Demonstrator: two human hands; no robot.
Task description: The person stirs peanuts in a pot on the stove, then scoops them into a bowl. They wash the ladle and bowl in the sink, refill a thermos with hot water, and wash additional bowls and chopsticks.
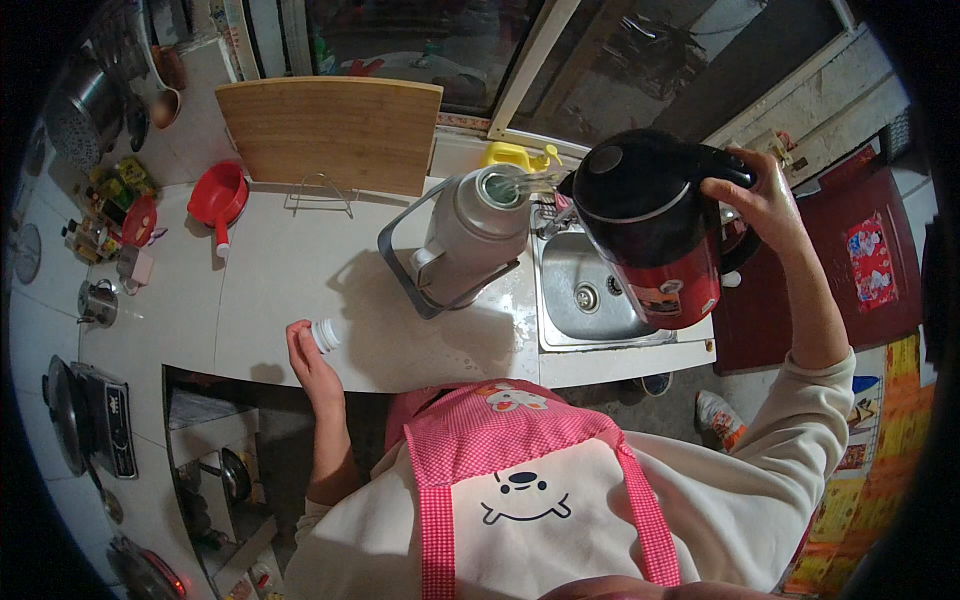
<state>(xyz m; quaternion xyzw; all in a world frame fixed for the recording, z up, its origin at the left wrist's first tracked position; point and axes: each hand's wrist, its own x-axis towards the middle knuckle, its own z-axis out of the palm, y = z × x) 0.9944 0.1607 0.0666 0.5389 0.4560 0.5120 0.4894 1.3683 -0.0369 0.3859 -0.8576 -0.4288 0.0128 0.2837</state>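
Note:
My right hand [765,196] grips the black handle of a red and black electric kettle [651,232], raised and tilted above the sink. Water runs from its spout into the uncapped mouth of a light grey vacuum flask [480,225]. The flask stands on the white counter left of the sink, its dark carrying handle lowered around it. At the counter's front edge, my left hand [319,369] holds a white ribbed stopper [325,335] between thumb and fingers.
A steel sink [556,300] lies below the kettle. Behind the flask are a yellow bottle [510,156] and a wooden board [330,135]. A wire rack [321,196] and a red plastic dipper [219,196] stand further left. A gas stove [109,420] occupies the left counter.

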